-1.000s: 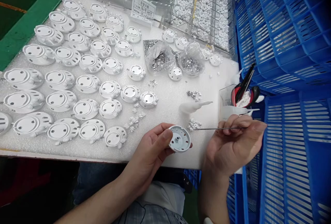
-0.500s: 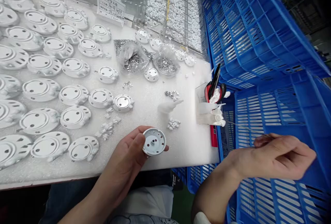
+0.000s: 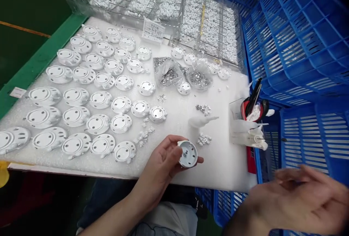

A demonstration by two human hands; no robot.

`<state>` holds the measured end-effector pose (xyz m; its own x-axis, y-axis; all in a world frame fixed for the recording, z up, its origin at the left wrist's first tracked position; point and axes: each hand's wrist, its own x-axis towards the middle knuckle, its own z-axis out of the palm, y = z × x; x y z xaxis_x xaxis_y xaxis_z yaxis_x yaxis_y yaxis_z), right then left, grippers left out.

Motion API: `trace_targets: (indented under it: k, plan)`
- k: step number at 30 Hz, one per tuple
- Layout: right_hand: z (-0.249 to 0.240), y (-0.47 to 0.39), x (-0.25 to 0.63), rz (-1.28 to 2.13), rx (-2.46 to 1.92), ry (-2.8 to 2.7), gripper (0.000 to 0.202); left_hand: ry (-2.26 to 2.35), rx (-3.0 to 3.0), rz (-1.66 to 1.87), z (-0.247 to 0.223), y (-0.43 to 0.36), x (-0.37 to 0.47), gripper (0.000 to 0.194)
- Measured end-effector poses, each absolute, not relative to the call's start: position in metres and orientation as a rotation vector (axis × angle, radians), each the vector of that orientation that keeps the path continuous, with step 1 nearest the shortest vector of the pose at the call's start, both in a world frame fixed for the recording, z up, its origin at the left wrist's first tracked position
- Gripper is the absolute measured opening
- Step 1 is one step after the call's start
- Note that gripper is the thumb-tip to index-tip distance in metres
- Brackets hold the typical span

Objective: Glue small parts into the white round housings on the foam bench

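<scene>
In my left hand (image 3: 169, 159) is a round white plastic housing (image 3: 188, 154), held at its edge between thumb and fingers. Its hollow inner side, with small holes and a central post, faces up. My right hand (image 3: 308, 196) is smeared by motion at the lower right, over a blue crate, and its fingers cannot be made out. Beyond it a clear box (image 3: 236, 134) holds white pointed-nozzle bottles, red-and-black handled tools and a thin rod (image 3: 272, 139). On the white foam sheet (image 3: 223, 170) stands another nozzle bottle (image 3: 200, 121), beside a pile of small white parts (image 3: 204, 139).
Rows of similar white housings (image 3: 100, 99) cover the left of the foam. Bags of small metal parts (image 3: 167, 74) lie further back. Behind them are divided clear trays (image 3: 208, 28) of white pieces and a written label (image 3: 153, 31). Blue crates (image 3: 300, 43) stand along the right.
The view has swung left, showing more of the table. My right hand has moved down and away from the thin rod near the clear box; my left hand still holds the housing.
</scene>
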<state>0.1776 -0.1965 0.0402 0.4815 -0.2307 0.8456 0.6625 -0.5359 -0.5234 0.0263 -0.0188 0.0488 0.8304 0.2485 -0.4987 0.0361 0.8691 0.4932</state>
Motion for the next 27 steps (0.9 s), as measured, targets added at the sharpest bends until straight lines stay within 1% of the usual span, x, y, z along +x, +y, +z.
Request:
trace_targets:
  k: [1,2,5,6,7,10,12,18,20,24,27]
  plan:
    - [0.035,-0.191,0.165,-1.105,-1.755,-0.422,0.019,0.564,0.582,0.127,0.046,-0.020,0.025,0.045]
    - [0.029,-0.185,0.153,-0.917,-1.815,-0.500,0.017,0.523,0.683,0.156,0.043,-0.022,0.023,0.043]
    - [0.015,-0.174,0.123,-0.628,-1.922,-0.692,0.010,0.422,1.210,0.344,0.038,-0.022,0.016,0.035]
    - [0.013,-0.172,0.117,-0.587,-1.937,-0.731,0.010,0.396,1.413,0.415,0.038,-0.021,0.014,0.036]
    - [0.012,-0.172,0.114,-0.557,-1.941,-0.753,0.011,0.378,1.587,0.484,0.038,-0.019,0.013,0.041]
    - [0.014,-0.173,0.113,-0.512,-1.890,-0.742,0.014,0.366,1.922,0.592,0.036,-0.014,0.013,0.062]
    - [0.016,-0.174,0.114,-0.467,-1.878,-0.723,0.016,0.350,2.058,0.593,0.032,-0.012,0.013,0.065]
    - [0.015,-0.174,0.113,-0.471,-1.918,-0.755,0.015,0.222,2.303,0.588,0.024,-0.015,0.012,0.054]
    - [0.013,-0.174,0.113,-0.482,-1.930,-0.756,0.014,0.177,2.343,0.572,0.025,-0.015,0.012,0.050]
    - [0.012,-0.174,0.113,-0.499,-1.915,-0.753,0.013,0.121,2.437,0.539,0.030,-0.011,0.009,0.035]
    - [0.012,-0.173,0.113,-0.493,-1.891,-0.761,0.014,0.121,2.399,0.506,0.036,-0.003,0.005,0.031]
